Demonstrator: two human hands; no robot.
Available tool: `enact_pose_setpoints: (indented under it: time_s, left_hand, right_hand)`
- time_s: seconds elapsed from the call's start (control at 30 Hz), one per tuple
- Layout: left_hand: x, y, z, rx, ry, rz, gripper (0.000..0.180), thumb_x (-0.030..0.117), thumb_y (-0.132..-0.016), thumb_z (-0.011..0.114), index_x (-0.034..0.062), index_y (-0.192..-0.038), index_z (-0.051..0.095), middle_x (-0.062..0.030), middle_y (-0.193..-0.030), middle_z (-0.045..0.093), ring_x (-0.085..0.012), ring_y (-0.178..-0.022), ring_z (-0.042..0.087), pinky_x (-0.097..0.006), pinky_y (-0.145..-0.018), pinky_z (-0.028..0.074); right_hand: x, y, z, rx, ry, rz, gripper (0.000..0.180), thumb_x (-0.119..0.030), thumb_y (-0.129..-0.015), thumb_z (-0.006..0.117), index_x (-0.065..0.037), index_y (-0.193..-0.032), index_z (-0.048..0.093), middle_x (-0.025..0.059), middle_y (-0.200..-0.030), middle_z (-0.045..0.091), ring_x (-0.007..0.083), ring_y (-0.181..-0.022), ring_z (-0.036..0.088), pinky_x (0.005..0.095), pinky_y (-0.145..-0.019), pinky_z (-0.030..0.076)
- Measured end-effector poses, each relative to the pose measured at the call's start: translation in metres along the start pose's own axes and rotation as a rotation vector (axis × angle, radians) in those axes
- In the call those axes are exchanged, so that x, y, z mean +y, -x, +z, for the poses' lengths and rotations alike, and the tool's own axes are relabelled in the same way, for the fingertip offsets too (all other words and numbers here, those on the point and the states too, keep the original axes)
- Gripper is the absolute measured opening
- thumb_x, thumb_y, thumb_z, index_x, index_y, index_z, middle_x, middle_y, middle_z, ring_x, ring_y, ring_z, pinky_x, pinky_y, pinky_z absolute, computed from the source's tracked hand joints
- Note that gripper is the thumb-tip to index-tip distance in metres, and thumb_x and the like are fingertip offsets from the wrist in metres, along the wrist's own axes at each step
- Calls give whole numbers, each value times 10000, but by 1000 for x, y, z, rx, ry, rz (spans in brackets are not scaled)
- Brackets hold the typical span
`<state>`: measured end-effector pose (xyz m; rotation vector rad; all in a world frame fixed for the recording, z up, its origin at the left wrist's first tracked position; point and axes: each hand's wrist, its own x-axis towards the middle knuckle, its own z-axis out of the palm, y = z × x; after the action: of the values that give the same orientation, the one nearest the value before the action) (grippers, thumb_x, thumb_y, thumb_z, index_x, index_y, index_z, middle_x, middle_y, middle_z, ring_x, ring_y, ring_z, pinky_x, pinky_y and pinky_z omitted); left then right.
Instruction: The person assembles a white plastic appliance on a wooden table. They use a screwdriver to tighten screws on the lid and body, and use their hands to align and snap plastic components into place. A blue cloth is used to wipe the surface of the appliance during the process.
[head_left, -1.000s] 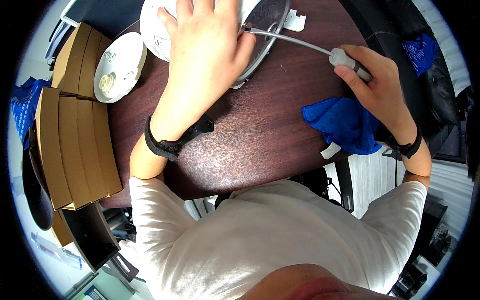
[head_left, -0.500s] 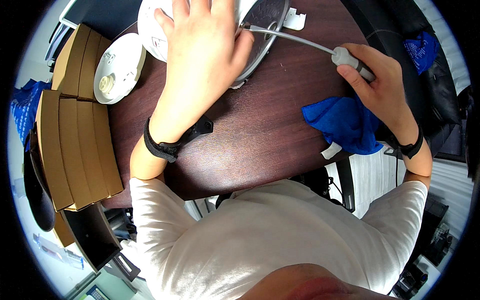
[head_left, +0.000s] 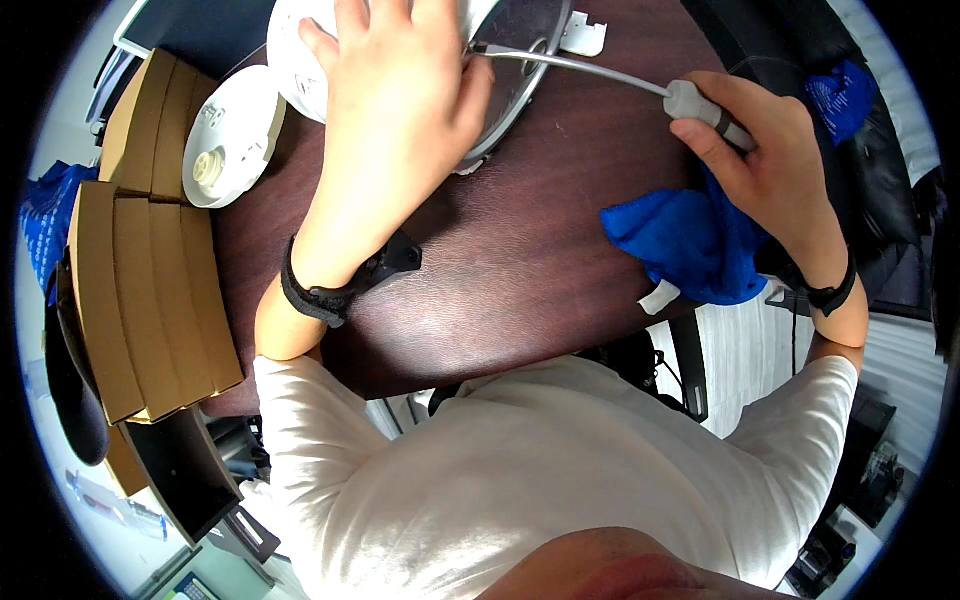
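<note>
My left hand [head_left: 400, 95] lies flat on a round white device [head_left: 300, 60] with a silvery metal disc [head_left: 520, 60] at the far edge of the dark wooden table [head_left: 520, 270], pressing it down. My right hand [head_left: 770, 160] grips the grey handle of a long screwdriver [head_left: 700, 100]. Its thin shaft reaches left to the disc beside my left thumb. A blue cloth [head_left: 690, 245] lies under my right hand at the table's right edge.
A white round cover plate [head_left: 230, 140] lies left of the device. Several flat brown cardboard boxes [head_left: 140, 270] are stacked along the left. A small white plastic piece [head_left: 585, 35] sits at the far edge. Dark bags and chair parts are at right.
Almost nothing moves. My right hand with the screwdriver has shifted very slightly; my left hand stays pressed on the device.
</note>
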<state>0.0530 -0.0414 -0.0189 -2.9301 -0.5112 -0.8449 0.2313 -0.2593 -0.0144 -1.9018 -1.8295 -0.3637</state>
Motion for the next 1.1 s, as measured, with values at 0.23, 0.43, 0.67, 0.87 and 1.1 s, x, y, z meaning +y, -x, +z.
enact_pose_setpoints:
  time_s: [0.23, 0.43, 0.67, 0.87, 1.1]
  left_hand:
    - [-5, 1, -2, 7, 1, 58, 772, 79, -795, 658, -18, -1488, 332, -338, -1499, 317, -579, -1412, 248, -686, -1131, 215]
    - [-23, 1, 20, 202, 52, 173, 729, 145, -838, 657, 164, -1519, 398, -230, -1554, 371, -491, -1455, 293, -708, -1133, 223]
    - [-21, 1, 21, 206, 35, 164, 742, 117, -843, 660, 166, -1529, 381, -218, -1559, 372, -483, -1459, 290, -702, -1135, 228]
    - [-19, 2, 18, 197, 65, 172, 733, 130, -845, 665, 146, -1523, 385, -224, -1551, 377, -489, -1450, 300, -701, -1127, 236]
    - [-3, -1, -4, 7, 29, 61, 792, 79, -790, 657, -7, -1504, 325, -319, -1514, 321, -570, -1419, 244, -688, -1131, 204]
  right_hand:
    - [9, -7, -5, -21, 3, -26, 398, -329, -891, 764, 3, -1103, 707, 165, -887, 729, 259, -699, 715, 302, -602, 546]
    - [20, -9, 3, -5, -74, -38, 416, -376, -910, 736, -5, -1098, 714, 169, -896, 729, 258, -702, 711, 319, -616, 545]
    - [26, -17, 3, -92, -173, 25, 404, -396, -934, 710, -10, -1053, 717, 136, -801, 690, 211, -641, 650, 298, -575, 491]
    - [14, 0, 23, -220, -524, 263, 364, -361, -1002, 625, -7, -969, 702, 3, -654, 527, 69, -581, 472, 270, -521, 362]
    - [-32, 12, 19, -477, -1270, 786, 445, -446, -1054, 510, -28, -966, 635, -55, -585, 448, 16, -476, 378, 189, -420, 263]
